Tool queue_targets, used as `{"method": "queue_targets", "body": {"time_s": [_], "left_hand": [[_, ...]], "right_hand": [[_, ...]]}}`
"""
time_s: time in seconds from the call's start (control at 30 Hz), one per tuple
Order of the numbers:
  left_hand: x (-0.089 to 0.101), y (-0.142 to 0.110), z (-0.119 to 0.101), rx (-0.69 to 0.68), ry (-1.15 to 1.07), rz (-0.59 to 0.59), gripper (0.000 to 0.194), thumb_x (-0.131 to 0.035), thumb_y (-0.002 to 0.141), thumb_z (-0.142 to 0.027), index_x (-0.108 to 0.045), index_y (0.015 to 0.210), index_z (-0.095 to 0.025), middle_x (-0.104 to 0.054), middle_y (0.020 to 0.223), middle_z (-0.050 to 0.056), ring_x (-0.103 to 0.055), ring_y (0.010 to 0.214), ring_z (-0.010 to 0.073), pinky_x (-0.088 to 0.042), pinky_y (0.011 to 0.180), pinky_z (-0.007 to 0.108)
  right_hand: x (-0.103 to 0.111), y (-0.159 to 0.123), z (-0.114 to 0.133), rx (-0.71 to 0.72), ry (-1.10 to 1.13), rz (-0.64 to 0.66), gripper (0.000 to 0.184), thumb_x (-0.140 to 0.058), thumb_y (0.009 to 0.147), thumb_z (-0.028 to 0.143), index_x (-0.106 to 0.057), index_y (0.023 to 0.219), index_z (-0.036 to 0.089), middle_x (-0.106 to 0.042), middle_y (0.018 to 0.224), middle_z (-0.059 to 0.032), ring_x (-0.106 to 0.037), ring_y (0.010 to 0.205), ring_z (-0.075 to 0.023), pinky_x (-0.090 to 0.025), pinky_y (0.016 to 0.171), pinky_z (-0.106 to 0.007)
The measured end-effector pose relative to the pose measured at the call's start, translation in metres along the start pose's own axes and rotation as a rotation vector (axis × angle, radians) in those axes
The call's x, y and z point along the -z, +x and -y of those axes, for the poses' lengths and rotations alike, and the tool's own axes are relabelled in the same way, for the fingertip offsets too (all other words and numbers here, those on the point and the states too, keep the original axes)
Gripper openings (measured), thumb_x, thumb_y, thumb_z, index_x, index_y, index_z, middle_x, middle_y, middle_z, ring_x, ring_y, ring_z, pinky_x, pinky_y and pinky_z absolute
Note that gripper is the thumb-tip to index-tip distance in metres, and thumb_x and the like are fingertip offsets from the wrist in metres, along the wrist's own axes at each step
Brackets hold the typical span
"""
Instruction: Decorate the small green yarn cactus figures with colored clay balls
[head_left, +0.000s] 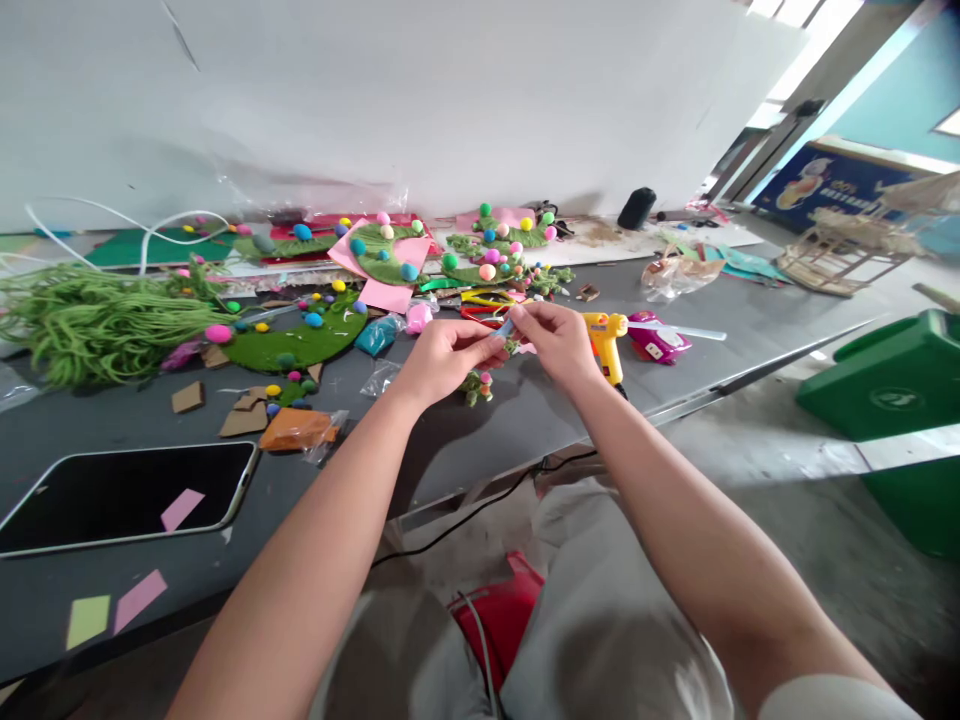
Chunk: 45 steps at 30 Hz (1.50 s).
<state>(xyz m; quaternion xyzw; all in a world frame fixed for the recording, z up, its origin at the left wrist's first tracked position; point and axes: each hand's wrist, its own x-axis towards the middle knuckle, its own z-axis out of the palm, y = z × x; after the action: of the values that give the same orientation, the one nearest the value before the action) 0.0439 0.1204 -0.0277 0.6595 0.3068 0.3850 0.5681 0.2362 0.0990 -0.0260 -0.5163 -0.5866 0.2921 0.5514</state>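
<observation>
My left hand (448,358) and my right hand (556,338) meet above the dark table. Their thumbs and fingertips are closed on a small light-blue piece (505,328), perhaps paper or felt. Just below the fingers hangs or lies a bit of green yarn-like trim with small pompoms (480,386); whether a hand holds it I cannot tell. To the right of my right hand stands a yellow glue gun (606,340). Beyond the fingertips are red and yellow-handled tools (484,300), partly hidden.
Green felt shapes with pompoms (307,340) and a heap of green yarn (97,320) cover the left side. A tablet or phone (135,490) lies front left. An orange packet (298,430) and a magenta packet (660,338) flank my arms. A black cord (480,520) runs below the table edge.
</observation>
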Motion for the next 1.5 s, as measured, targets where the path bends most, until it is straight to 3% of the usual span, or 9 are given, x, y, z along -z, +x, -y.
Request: {"method": "queue_targets", "body": {"time_s": [0.1,0.2,0.3,0.57,0.7,0.8,1.07,1.27,1.5], "left_hand": [[0.0,-0.002,-0.001,0.019,-0.003,0.029,0.043,-0.086,0.077,-0.049,-0.081,0.104,-0.017,-0.081,0.096,0.009,-0.075,0.087,0.0239,-0.061,0.075,0.034],[0.0,-0.001,0.001,0.008,-0.02,0.067,0.047,-0.089,0.075,-0.045,-0.078,0.112,-0.018,-0.08,0.104,0.009,-0.074,0.09,0.0238,-0.06,0.076,0.033],[0.0,0.001,0.004,-0.031,-0.029,0.036,0.044,-0.087,0.076,-0.049,-0.079,0.103,-0.015,-0.08,0.098,0.009,-0.074,0.089,0.0234,-0.059,0.078,0.032],[0.001,0.001,0.001,-0.036,0.033,-0.044,0.043,-0.084,0.078,-0.054,-0.08,0.093,-0.014,-0.08,0.087,0.009,-0.075,0.083,0.0232,-0.06,0.075,0.033],[0.001,-0.001,0.0,-0.006,-0.029,0.018,0.048,-0.09,0.073,-0.047,-0.078,0.108,-0.016,-0.081,0.104,0.009,-0.075,0.096,0.0253,-0.06,0.078,0.031],[0.001,0.0,0.002,-0.06,-0.028,0.012,0.047,-0.087,0.076,-0.049,-0.079,0.106,-0.015,-0.081,0.099,0.008,-0.075,0.092,0.0231,-0.059,0.079,0.031],[0.003,0.003,0.0,-0.051,0.013,-0.055,0.051,-0.083,0.076,-0.062,-0.081,0.094,-0.015,-0.081,0.088,0.009,-0.075,0.078,0.022,-0.061,0.074,0.033],[0.003,0.001,0.002,0.002,-0.009,-0.014,0.048,-0.086,0.075,-0.056,-0.081,0.098,-0.015,-0.081,0.093,0.01,-0.076,0.085,0.0246,-0.062,0.077,0.036],[0.001,0.0,0.003,-0.034,-0.044,0.058,0.053,-0.087,0.076,-0.05,-0.077,0.116,-0.015,-0.08,0.11,0.011,-0.074,0.1,0.0269,-0.06,0.081,0.034]], "right_hand": [[0.003,0.002,-0.001,-0.057,0.096,-0.02,0.039,-0.076,0.085,0.056,-0.079,0.095,0.019,-0.068,0.072,-0.0004,-0.059,0.067,-0.0123,-0.047,0.062,-0.026],[-0.001,-0.002,0.005,-0.056,0.138,0.119,0.042,-0.08,0.082,0.054,-0.079,0.108,0.021,-0.077,0.091,-0.0034,-0.068,0.082,-0.0157,-0.054,0.074,-0.029],[-0.008,-0.004,0.009,-0.026,0.106,0.24,0.04,-0.082,0.078,0.056,-0.081,0.097,0.02,-0.078,0.091,-0.0046,-0.07,0.084,-0.0194,-0.057,0.079,-0.033],[-0.002,0.005,-0.003,-0.036,0.09,-0.011,0.034,-0.08,0.082,0.051,-0.079,0.088,0.017,-0.07,0.071,-0.001,-0.06,0.064,-0.0121,-0.048,0.061,-0.027],[-0.003,0.002,0.001,-0.058,0.121,0.141,0.041,-0.083,0.08,0.05,-0.08,0.108,0.02,-0.079,0.095,-0.0054,-0.071,0.084,-0.0172,-0.056,0.076,-0.031],[-0.007,-0.001,0.004,-0.013,0.084,0.264,0.037,-0.083,0.079,0.047,-0.082,0.103,0.019,-0.08,0.096,-0.0065,-0.073,0.091,-0.0208,-0.058,0.086,-0.036],[0.001,0.003,0.004,0.059,-0.018,0.24,0.024,-0.078,0.085,0.043,-0.082,0.09,0.02,-0.077,0.085,-0.0028,-0.067,0.08,-0.0173,-0.053,0.075,-0.032],[0.005,0.002,0.005,-0.073,0.118,0.099,0.034,-0.078,0.084,0.052,-0.08,0.087,0.019,-0.07,0.073,-0.0011,-0.062,0.07,-0.0136,-0.051,0.068,-0.029],[0.0,-0.001,0.009,0.041,-0.012,0.246,0.037,-0.079,0.084,0.038,-0.08,0.116,0.02,-0.079,0.114,-0.0077,-0.072,0.099,-0.0208,-0.057,0.086,-0.034]]}}
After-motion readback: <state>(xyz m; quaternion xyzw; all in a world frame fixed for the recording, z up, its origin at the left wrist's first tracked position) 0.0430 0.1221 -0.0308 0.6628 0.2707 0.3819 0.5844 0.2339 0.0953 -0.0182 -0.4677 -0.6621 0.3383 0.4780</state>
